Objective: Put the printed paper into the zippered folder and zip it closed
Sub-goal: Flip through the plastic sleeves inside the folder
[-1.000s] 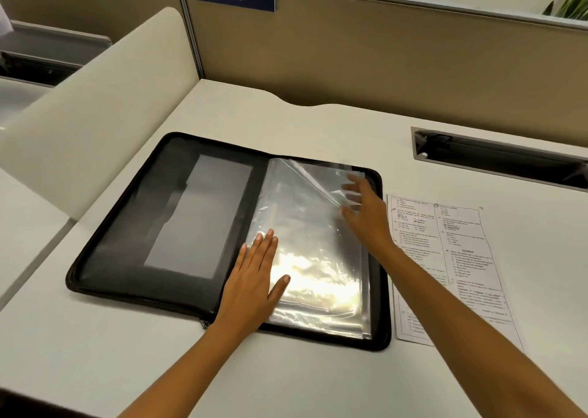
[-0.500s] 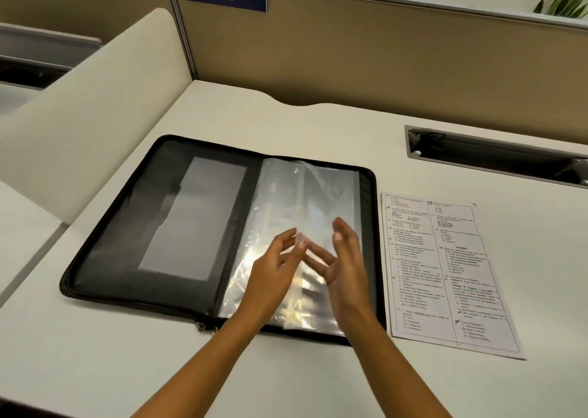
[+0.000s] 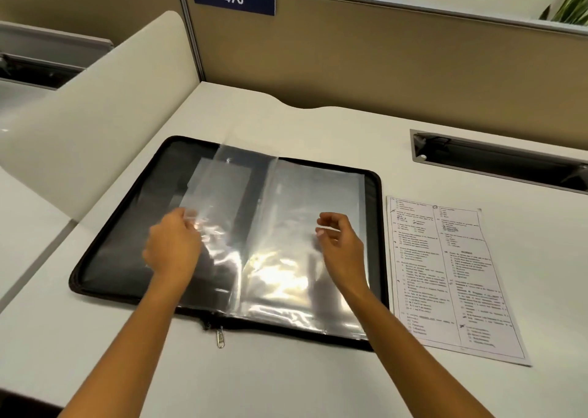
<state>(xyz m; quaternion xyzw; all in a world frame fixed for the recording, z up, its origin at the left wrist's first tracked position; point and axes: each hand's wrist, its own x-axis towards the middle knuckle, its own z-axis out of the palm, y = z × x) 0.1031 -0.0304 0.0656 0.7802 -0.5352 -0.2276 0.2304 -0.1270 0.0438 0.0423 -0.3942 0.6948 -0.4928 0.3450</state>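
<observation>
A black zippered folder (image 3: 121,226) lies open flat on the tabletop (image 3: 270,379). Over its left half, the left hand (image 3: 171,245) curls its fingers round the edge of a clear sleeve (image 3: 229,191), which is lifted and turned leftward. The zipper pull (image 3: 220,338) hangs out at the near edge. Above the stack of sleeves (image 3: 311,201) on the right half, the right hand (image 3: 340,242) has its fingers curled, thumb and forefinger close; whether they pinch anything I cannot tell. The printed paper (image 3: 445,274) lies flat just beside the folder's right edge.
</observation>
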